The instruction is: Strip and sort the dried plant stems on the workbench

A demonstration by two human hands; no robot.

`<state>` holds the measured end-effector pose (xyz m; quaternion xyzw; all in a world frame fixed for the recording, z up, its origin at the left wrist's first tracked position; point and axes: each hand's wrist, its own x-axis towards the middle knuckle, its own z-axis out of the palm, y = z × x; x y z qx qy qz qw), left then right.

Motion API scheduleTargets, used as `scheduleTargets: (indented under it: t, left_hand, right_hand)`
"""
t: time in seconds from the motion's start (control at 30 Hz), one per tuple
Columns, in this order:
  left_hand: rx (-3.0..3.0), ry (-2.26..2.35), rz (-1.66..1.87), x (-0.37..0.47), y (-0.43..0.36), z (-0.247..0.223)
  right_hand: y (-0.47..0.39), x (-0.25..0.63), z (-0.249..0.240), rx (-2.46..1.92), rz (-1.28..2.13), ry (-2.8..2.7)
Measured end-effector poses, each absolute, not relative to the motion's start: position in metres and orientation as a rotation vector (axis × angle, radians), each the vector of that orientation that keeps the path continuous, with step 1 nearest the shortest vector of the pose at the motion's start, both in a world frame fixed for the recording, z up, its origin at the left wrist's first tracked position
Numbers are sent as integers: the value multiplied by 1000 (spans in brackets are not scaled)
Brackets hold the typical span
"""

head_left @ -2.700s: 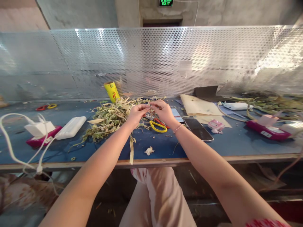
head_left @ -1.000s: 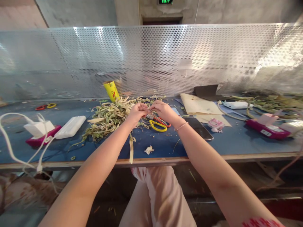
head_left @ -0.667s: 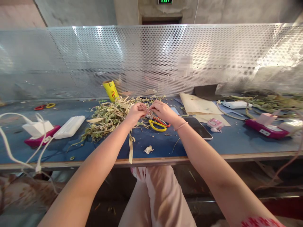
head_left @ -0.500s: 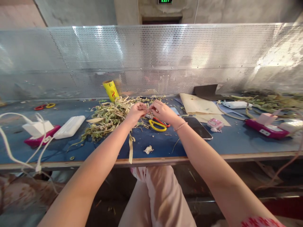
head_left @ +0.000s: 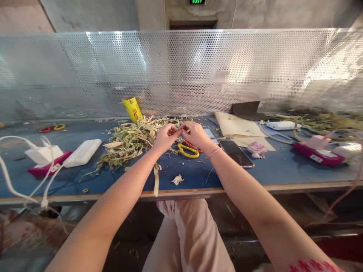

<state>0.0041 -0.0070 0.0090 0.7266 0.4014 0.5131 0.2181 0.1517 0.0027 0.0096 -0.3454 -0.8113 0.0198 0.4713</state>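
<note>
My left hand point(head_left: 167, 135) and my right hand point(head_left: 194, 133) meet fingertip to fingertip above the middle of the blue table point(head_left: 119, 183). Both are closed in a pinch, and whatever lies between the fingers is too small to name. Beneath them rest scissors with yellow and red handles point(head_left: 188, 150); their blades are hidden by the hands. A heap of dried, greenish-tan plant strips point(head_left: 127, 141) spreads to the left of my left hand. One pale flat strip point(head_left: 156, 179) hangs towards the table's front edge, and a crumpled pale scrap point(head_left: 177, 179) lies nearby.
Right of the hands lie a dark phone point(head_left: 237, 153), a pink toy-like case point(head_left: 257, 148) and beige paper point(head_left: 238, 124). A yellow tube point(head_left: 132, 108) stands at the back. White power bank point(head_left: 82, 152), cables and purple power strips point(head_left: 317, 154) flank both sides. A perforated metal screen point(head_left: 181, 68) borders the back.
My hands have drawn slightly closer, with the fingertips now meeting. My left hand has shifted a little right. The things on the table stay where they were.
</note>
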Motion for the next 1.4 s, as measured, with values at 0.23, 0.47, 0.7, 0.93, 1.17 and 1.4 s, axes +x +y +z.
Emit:
scheduleTargets:
  t: [0.23,0.47,0.7,0.93,1.17,1.4]
  left_hand:
    - [1989,1154,1448,3,1,3]
    - [2007,1177,1414,5,0,4]
    - [2030,1228,1372,6,-3,7]
    - [2177,1256,1400,5,-2,5]
    - [2180,1222,1444,-1,0,6]
    - [1983,1187,1434,-5,5,2]
  right_hand:
    - [3,150,10,-910,103,-1889]
    - [3,150,10,-883,161,-1838]
    - [4,150,10,-885,157,-1802]
    - [5,150,10,-853,149,-1846]
    - [6,151,9,-885,85,-1821]
    - [5,151,12,-903,56,-1762]
